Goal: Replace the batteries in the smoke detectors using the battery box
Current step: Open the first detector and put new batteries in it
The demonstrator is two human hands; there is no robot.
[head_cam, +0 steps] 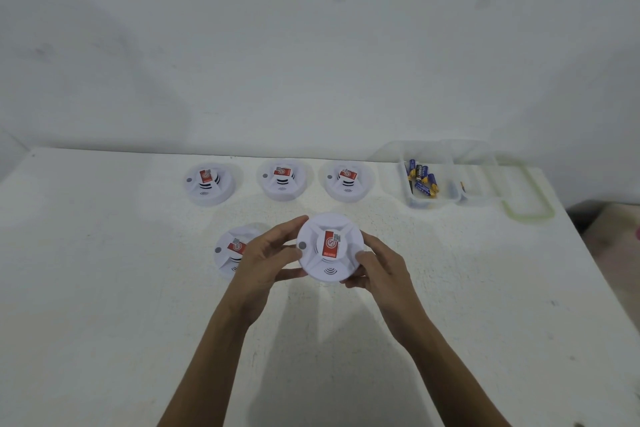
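surface (104,253): white and scuffed; set against a pale wall; carrying all that follows
back-left detector (209,182): far row; face up; red label on top; no hand on it
front-left detector (225,253): near row; face up; right part hidden behind the left hand; contact with that hand impossible to tell
left hand (263,253): fingers curled round the left rim of the held detector; thumb under its lower edge
back-middle detector (283,178): far row; face up; apart from its neighbours
held detector (330,248): centre, between both hands; seemingly raised off the surface and tipped towards the camera; casing closed; no battery bay showing
back-right detector (346,180): far row; face up; just left of the battery box
right hand (377,267): fingers gripping the right rim of the held detector
battery box (433,203): clear plastic; open; far right of the row
batteries (422,180): blue and yellow; loose in the box's left part
lid (519,191): clear with green seal; lying just right of the box
step in hand: probably opening one unit; no cell swapped in it yet
next move: likely a counter-twist of base against cover, or a flip to find the bay; firm grip on both rims needed
count: detectors five; hands two; box one; lid one; batteries about five, overlapping, so exact number unsure
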